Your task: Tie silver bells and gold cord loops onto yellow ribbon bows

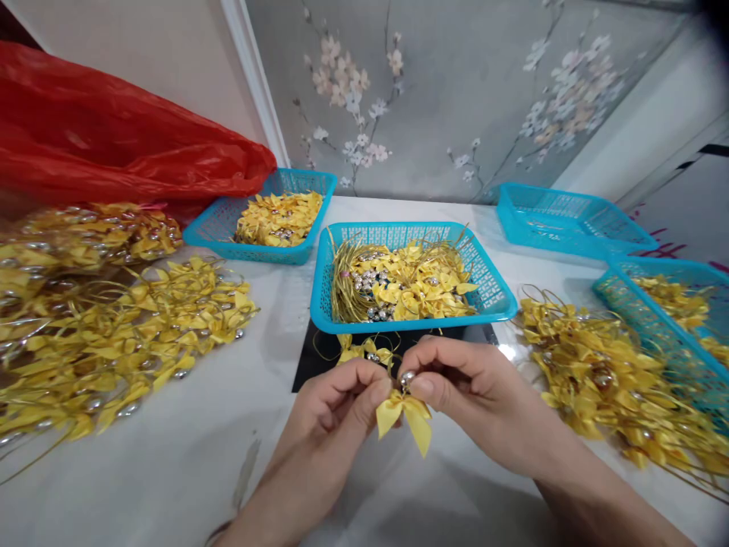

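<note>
presently, lower centre of frame: grip pinched on yellow bow, left hand at one side, right hand by its silver bead. likely best: pinch lightly, bead steady, tails uncreased.

The bow is smooth yellow ribbon cloth with a soft satin sheen; the silver ball above it has a mirror-bright, metal-like finish. Thin gold cords glint like metallic thread. The middle basket is blue plastic, its rim smooth, its walls pierced. The red bag is thin, creased, glossy plastic. The white worktop looks smooth, with a faint sheen.
</note>
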The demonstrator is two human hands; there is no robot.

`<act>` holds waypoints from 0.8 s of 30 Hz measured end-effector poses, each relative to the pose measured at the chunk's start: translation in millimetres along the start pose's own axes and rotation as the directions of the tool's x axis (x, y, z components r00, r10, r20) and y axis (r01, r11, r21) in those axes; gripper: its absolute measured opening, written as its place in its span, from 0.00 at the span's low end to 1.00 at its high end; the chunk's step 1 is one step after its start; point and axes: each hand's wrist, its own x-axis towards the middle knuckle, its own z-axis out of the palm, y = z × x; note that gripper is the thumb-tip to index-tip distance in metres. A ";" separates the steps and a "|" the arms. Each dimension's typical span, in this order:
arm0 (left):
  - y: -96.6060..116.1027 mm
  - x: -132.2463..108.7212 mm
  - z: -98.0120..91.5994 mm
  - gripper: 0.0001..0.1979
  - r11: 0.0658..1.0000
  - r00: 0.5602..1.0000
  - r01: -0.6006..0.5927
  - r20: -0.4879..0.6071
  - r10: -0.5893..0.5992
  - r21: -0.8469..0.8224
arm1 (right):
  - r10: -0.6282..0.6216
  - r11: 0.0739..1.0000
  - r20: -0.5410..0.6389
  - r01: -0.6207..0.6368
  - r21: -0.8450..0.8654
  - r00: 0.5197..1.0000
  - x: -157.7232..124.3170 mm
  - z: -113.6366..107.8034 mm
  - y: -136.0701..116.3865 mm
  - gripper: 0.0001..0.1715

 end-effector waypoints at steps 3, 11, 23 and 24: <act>0.9 0.0 1.1 0.14 0.999 1.000 -0.011 -0.029 0.010 -0.036 | -0.010 1.000 -0.014 0.010 -0.017 1.000 -0.3 -0.2 0.3 0.06; 0.2 0.6 2.8 0.08 0.998 0.997 -0.053 -0.049 0.054 0.026 | -0.164 0.957 -0.075 0.140 -0.254 0.984 -0.1 -0.9 1.1 0.03; 5.2 -1.9 7.0 0.05 0.965 0.933 -0.240 -0.248 0.260 0.108 | -0.682 0.605 -0.023 0.546 -0.580 0.731 -6.2 -0.1 -5.6 0.04; 4.7 -1.8 6.8 0.05 0.961 0.929 -0.256 -0.248 0.274 0.102 | -0.678 0.617 -0.061 0.523 -0.587 0.732 -5.8 -1.4 -5.4 0.05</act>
